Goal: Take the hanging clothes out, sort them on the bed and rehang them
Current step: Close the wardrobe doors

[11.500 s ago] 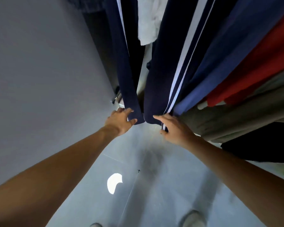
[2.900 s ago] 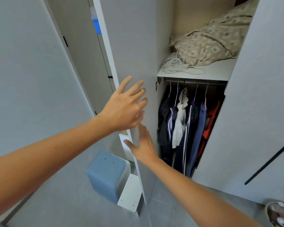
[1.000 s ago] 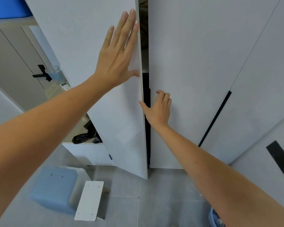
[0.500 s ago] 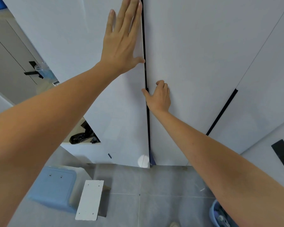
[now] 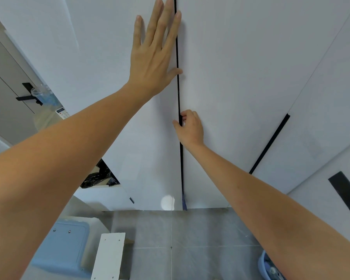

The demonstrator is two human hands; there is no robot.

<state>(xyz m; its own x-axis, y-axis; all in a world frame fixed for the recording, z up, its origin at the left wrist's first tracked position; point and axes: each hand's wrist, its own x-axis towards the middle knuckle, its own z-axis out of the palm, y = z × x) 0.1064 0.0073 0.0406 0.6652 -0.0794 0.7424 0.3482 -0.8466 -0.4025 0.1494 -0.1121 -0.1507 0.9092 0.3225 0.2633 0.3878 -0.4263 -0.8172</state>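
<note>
Two white wardrobe doors meet at a thin dark gap [image 5: 178, 93]. My left hand [image 5: 154, 55] presses flat on the left door [image 5: 101, 57], fingers straight and pointing up. My right hand [image 5: 190, 128] sits lower on the right door [image 5: 240, 77], its fingertips curled into the gap round that door's edge. The hanging clothes are hidden behind the doors, except for a sliver of blue fabric [image 5: 184, 201] caught at the bottom of the gap.
On the grey tile floor stand a blue box [image 5: 65, 245] and a white board [image 5: 109, 255] at lower left, and a blue bucket [image 5: 271, 267] at lower right. A black bag [image 5: 98, 176] lies on a low shelf to the left.
The left door has swung shut under my left hand, and the gap has narrowed to a thin line. My right hand's fingers have curled deeper into the gap.
</note>
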